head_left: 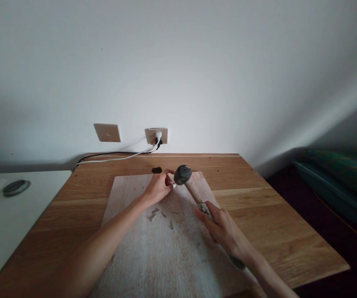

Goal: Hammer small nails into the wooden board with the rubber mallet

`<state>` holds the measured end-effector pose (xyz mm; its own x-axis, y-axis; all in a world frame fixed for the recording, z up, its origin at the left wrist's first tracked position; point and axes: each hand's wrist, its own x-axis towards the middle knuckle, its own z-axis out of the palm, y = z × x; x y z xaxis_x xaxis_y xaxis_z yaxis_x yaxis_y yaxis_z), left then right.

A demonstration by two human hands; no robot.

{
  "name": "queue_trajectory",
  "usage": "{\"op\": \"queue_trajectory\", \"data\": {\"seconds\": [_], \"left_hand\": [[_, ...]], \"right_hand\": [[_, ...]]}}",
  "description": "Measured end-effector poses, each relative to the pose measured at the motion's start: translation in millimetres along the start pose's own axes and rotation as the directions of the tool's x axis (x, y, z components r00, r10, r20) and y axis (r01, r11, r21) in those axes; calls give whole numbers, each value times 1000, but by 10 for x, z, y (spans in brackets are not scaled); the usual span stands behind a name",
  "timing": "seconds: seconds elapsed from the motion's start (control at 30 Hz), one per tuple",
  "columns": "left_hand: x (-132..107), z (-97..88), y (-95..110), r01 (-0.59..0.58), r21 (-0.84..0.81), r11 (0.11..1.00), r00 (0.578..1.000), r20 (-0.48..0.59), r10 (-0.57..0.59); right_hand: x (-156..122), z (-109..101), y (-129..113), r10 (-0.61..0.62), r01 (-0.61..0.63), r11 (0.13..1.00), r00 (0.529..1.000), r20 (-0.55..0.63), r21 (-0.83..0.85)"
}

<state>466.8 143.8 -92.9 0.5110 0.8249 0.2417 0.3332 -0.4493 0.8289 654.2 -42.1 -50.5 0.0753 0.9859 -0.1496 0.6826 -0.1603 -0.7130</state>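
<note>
My right hand (223, 227) is wrapped around the handle of a black-headed rubber mallet (182, 175), with the worn grip in my fist. The mallet head is just above and to the right of my left fingers. At the far part of a pale wooden board (153, 256), my left hand (160, 185) is closed in a pinch. A small whitish nail (174, 186) shows at its fingertips, mostly hidden by them. Several loose nails (155, 213) lie scattered on the board between my arms, and one more nail (171, 225) lies nearer me.
The board rests on a brown wooden tabletop (253, 219) with a dark cable hole (156, 170). Behind it, cables (119, 158) run to a wall socket (149, 135). A white surface (13, 231) holding a dark round object (16, 188) adjoins at left. Green bedding (346, 174) lies at right.
</note>
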Motion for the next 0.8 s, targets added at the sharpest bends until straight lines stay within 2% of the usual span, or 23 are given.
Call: {"op": "queue_trajectory", "data": {"seconds": [0.17, 0.33, 0.6, 0.8], "left_hand": [[5, 11, -34, -6, 2, 1000, 1000, 9, 5], [-6, 3, -1, -1, -10, 1000, 1000, 9, 1], [-4, -13, 4, -5, -8, 1000, 1000, 21, 5], [-13, -4, 3, -6, 0, 1000, 1000, 28, 6]], "right_hand": [[24, -17, -15, 11, -11, 998, 1000, 2, -59], [24, -28, -40, 4, -5, 999, 1000, -12, -45], [0, -17, 35, 4, -5, 998, 1000, -27, -69], [4, -22, 15, 25, -24, 997, 1000, 10, -67]]}}
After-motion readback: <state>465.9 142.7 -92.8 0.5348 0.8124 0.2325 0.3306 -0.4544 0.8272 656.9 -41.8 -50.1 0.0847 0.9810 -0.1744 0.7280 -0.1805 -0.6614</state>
